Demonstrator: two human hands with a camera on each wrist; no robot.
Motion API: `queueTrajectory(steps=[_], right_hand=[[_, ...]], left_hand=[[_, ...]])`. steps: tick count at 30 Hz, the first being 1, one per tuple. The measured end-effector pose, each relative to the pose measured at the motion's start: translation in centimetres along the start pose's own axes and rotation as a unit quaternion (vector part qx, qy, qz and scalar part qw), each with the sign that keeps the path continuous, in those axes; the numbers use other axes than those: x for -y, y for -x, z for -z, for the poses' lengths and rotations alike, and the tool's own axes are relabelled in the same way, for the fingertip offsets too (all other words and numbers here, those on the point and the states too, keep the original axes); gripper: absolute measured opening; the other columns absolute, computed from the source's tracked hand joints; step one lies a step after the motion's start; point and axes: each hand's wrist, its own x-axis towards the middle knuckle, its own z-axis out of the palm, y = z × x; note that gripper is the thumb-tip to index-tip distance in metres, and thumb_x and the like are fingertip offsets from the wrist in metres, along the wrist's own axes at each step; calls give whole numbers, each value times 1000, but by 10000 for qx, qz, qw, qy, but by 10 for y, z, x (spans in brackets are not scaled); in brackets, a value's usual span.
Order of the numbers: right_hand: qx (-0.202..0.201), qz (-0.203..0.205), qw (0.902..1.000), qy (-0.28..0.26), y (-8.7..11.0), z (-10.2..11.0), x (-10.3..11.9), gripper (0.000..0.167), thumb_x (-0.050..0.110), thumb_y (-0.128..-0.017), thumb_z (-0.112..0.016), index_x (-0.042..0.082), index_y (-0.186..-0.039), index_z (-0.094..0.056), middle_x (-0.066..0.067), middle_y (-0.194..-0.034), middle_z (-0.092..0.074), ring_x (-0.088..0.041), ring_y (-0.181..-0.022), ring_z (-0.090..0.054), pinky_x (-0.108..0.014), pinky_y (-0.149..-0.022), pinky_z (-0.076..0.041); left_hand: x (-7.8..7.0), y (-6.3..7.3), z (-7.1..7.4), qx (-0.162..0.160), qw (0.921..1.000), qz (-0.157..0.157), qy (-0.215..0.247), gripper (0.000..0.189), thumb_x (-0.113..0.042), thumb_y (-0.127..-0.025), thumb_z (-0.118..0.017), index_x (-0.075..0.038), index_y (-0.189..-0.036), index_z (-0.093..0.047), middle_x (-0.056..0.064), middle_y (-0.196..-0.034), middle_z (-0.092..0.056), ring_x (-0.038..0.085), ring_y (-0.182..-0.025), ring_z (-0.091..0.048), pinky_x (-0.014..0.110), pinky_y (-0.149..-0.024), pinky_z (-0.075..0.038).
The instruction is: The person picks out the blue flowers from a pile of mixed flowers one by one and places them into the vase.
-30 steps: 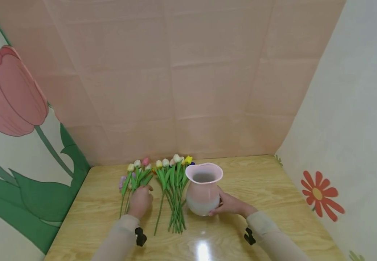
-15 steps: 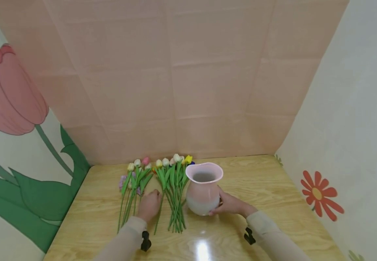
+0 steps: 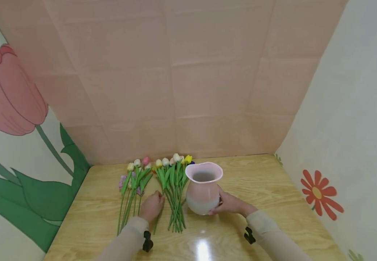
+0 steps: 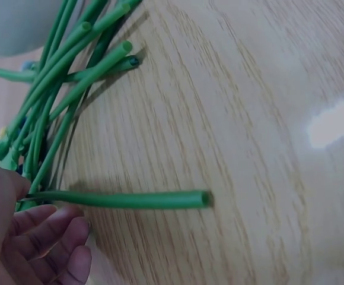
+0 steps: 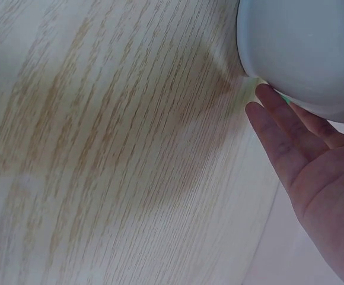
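Observation:
My left hand [image 3: 152, 207] pinches the green stem of an artificial tulip [image 4: 136, 200] between thumb and index finger. Its other fingers curl loosely below, and the cut end of the stem points away over the wood. This tulip lies at the left side of a bunch of tulips [image 3: 176, 204] with white and yellow heads. My right hand [image 3: 230, 203] holds the lower right side of a pink-and-white vase [image 3: 204, 197], which stands upright with its wavy mouth facing up. In the right wrist view, fingers [image 5: 279, 133] lie along the base of the white body.
A second group of flowers [image 3: 131, 197], with white, pink and purple heads, lies left of my left hand. The wooden table [image 3: 257, 174] meets a pink cloth backdrop [image 3: 172, 90]. Painted flower panels flank both sides, one with a red daisy [image 3: 320, 194].
My left hand has moved right and slightly towards me, from the left flower group to the single stem beside the middle bunch, and now pinches it. The right hand and vase have stayed put.

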Motion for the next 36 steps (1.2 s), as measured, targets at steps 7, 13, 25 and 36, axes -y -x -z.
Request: queueTrajectory(steps=[7,13,25,36], right_hand=[[19,-15,10000,-69,0,2,1,103,18,-75,-84,16,-150,-14,-13,-139,-45,-28,-119,-51,-35,-90,-48],[-3,30,10000,-89,-1,3,2,103,19,-75,-84,16,-150,-14,-13,-139,-45,-27,-119,-52,-35,-90,-49],[91,-29,9998,-155,-2,4,3,104,17,-75,-83,18,-151,-12,-13,-140,-44,-29,-120,-50,-36,-90,-48],[70,-6,9999,-149,0,1,1,104,16,-76,-83,18,-151,-12,-15,-139,-45,-28,-119,-52,-35,-89,-49]], left_hand=[[-5,-1,2,-102,9999,53,-4,21,-18,-100,-50,-2,-112,-58,10,-82,-68,20,-65,-64,35,-53,-48],[-10,0,9,-431,9985,295,157,23,-12,-100,-46,1,-116,-54,10,-71,-64,17,-50,-55,31,-44,-41],[-9,0,27,-1227,9877,323,915,24,-19,-102,-45,-2,-110,-59,1,-61,-55,11,-46,-46,27,-41,-36],[-10,1,41,-2609,9586,-320,1095,25,-18,-103,-44,-3,-121,-53,1,-62,-50,8,-47,-38,24,-43,-33]])
